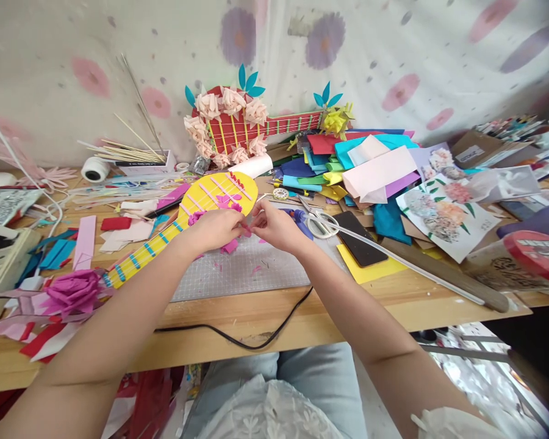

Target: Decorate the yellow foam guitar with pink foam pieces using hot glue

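Note:
Over the grey cutting mat (238, 280), my left hand (222, 228) and my right hand (273, 225) meet fingertip to fingertip. Both are closed in a pinch around a small pink paper piece (247, 231), mostly hidden by the fingers. Just behind them lies a yellow paper guitar (201, 198) with pink strips, string lines and magenta paper petals (229, 200); its neck with blue bands (141, 255) runs toward the lower left, partly behind my left forearm. A magenta scrap (230, 246) rests on the mat beneath my left hand.
Right of my hands are a blue glue gun (297, 221), scissors (322, 225), a black phone (359, 239) and a clear stick (416, 265). A magenta paper rose (73, 291) lies left. Behind stands a red paper guitar (226, 131) beside stacked coloured paper (379, 167). A black cable (238, 341) crosses the table's front edge.

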{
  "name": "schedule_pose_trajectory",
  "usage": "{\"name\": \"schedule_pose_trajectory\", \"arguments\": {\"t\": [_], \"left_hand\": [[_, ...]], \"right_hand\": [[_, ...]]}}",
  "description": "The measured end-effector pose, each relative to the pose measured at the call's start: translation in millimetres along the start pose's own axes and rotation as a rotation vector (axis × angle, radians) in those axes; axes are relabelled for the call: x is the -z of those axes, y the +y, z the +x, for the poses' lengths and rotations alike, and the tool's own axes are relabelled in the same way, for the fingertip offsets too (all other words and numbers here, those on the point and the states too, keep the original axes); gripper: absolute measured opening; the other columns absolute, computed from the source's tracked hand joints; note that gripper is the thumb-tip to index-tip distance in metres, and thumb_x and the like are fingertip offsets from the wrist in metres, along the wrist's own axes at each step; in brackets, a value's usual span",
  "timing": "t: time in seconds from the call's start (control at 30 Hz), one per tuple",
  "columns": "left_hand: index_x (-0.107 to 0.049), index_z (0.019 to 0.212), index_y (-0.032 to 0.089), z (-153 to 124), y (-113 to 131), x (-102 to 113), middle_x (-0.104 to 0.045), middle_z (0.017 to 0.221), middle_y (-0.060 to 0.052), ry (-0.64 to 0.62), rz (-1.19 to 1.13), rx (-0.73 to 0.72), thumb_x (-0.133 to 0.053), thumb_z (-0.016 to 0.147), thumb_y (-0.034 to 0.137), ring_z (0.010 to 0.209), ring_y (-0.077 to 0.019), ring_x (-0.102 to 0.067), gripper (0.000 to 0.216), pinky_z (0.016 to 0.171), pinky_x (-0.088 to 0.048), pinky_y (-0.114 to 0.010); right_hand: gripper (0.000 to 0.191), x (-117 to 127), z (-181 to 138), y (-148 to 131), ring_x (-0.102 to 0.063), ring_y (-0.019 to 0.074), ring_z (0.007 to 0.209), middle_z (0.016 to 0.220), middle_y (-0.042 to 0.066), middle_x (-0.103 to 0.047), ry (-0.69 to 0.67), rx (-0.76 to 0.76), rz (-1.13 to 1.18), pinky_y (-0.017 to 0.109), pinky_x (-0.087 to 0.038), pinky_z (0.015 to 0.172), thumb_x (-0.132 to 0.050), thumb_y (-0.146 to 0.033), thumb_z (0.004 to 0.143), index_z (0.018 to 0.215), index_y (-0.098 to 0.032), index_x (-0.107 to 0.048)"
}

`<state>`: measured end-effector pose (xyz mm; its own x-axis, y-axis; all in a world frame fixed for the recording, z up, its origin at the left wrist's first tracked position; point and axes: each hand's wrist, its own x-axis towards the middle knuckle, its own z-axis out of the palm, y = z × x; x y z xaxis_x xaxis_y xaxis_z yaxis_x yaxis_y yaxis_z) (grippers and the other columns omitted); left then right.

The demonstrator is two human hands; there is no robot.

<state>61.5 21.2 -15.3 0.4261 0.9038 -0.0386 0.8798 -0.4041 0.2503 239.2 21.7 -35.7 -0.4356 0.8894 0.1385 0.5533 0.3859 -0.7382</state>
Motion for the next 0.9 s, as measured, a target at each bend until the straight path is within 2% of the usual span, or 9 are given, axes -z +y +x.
{"name": "schedule_pose_trajectory", "arguments": {"t": [0.2, 0.33, 0.47, 0.57, 0.67, 0.7, 0.77, 0.9], "left_hand": [[-0.069, 0.085, 0.022, -0.4, -5.4, -6.1, -0.068, 0.075, -0.004, 0.016, -0.087, -0.046, -0.053, 0.079, 0.025, 0.068, -0.0199, -0.062, 0.018, 0.06, -0.038, -0.027], [-0.07, 0.084, 0.022, 0.4, 0.4, -5.6, -0.067, 0.072, -0.004, 0.025, -0.082, -0.017, -0.054, 0.078, 0.023, 0.066, -0.0197, -0.061, 0.017, 0.061, -0.038, -0.027], [-0.07, 0.084, 0.022, -1.4, 3.0, -0.4, -0.066, 0.072, -0.002, 0.056, -0.099, 0.011, -0.057, 0.078, 0.027, 0.067, -0.019, -0.06, 0.015, 0.062, -0.039, -0.027], [-0.069, 0.093, 0.022, -2.1, -5.3, 7.2, -0.066, 0.079, -0.002, 0.229, -0.124, 0.078, -0.058, 0.078, 0.034, 0.073, -0.0187, -0.06, 0.022, 0.068, -0.042, -0.027], [-0.065, 0.098, 0.019, 2.4, -16.0, 11.3, -0.066, 0.096, -0.005, 0.448, -0.151, 0.075, -0.057, 0.076, 0.029, 0.089, -0.0203, -0.06, 0.026, 0.082, -0.045, -0.03], [-0.064, 0.098, 0.019, 5.2, -18.0, 10.5, -0.065, 0.102, -0.006, 0.468, -0.145, 0.045, -0.056, 0.075, 0.027, 0.097, -0.0216, -0.059, 0.026, 0.087, -0.044, -0.032], [-0.064, 0.098, 0.019, 12.1, -18.3, 5.2, -0.064, 0.108, -0.007, 0.432, -0.113, -0.028, -0.055, 0.074, 0.023, 0.108, -0.0237, -0.055, 0.026, 0.097, -0.041, -0.035], [-0.065, 0.099, 0.018, 25.3, -12.0, -11.9, -0.064, 0.11, -0.009, 0.344, -0.074, -0.096, -0.056, 0.076, 0.027, 0.109, -0.0251, -0.055, 0.026, 0.098, -0.041, -0.038]], "right_hand": [[0.024, -0.9, -2.1, 3.3, -0.066, 0.0162, 0.078, 0.081, 0.0, -0.069, -0.012, 0.011, 0.038, 0.027, -0.045, 0.069, -0.059, -0.012, 0.075, 0.091, -0.022, -0.043], [0.029, -2.3, -1.6, 2.6, -0.066, 0.0154, 0.079, 0.081, -0.001, -0.069, -0.034, 0.011, 0.071, 0.027, -0.046, 0.071, -0.061, -0.011, 0.073, 0.092, -0.022, -0.043], [0.026, -2.7, 0.1, 3.2, -0.067, 0.0159, 0.077, 0.077, -0.001, -0.068, -0.001, -0.037, 0.066, 0.028, -0.046, 0.071, -0.062, -0.012, 0.073, 0.088, -0.023, -0.044], [0.025, -2.5, 5.2, 8.3, -0.066, 0.0161, 0.075, 0.074, -0.003, -0.068, 0.1, -0.101, 0.127, 0.029, -0.046, 0.071, -0.064, -0.016, 0.071, 0.084, -0.023, -0.044], [0.025, -5.1, 15.3, 17.1, -0.066, 0.0158, 0.073, 0.074, -0.003, -0.067, 0.291, -0.208, 0.244, 0.029, -0.047, 0.069, -0.066, -0.023, 0.07, 0.081, -0.023, -0.044], [0.025, -7.1, 19.4, 20.2, -0.065, 0.0154, 0.071, 0.073, -0.003, -0.067, 0.346, -0.246, 0.288, 0.029, -0.047, 0.067, -0.066, -0.026, 0.07, 0.081, -0.023, -0.044], [0.025, -12.7, 27.7, 25.8, -0.063, 0.014, 0.063, 0.072, -0.004, -0.065, 0.414, -0.317, 0.367, 0.028, -0.047, 0.062, -0.065, -0.03, 0.07, 0.081, -0.023, -0.044], [0.023, -25.5, 41.4, 32.6, -0.062, 0.0123, 0.058, 0.072, -0.005, -0.066, 0.457, -0.405, 0.434, 0.026, -0.047, 0.059, -0.062, -0.029, 0.071, 0.082, -0.023, -0.044]]}}
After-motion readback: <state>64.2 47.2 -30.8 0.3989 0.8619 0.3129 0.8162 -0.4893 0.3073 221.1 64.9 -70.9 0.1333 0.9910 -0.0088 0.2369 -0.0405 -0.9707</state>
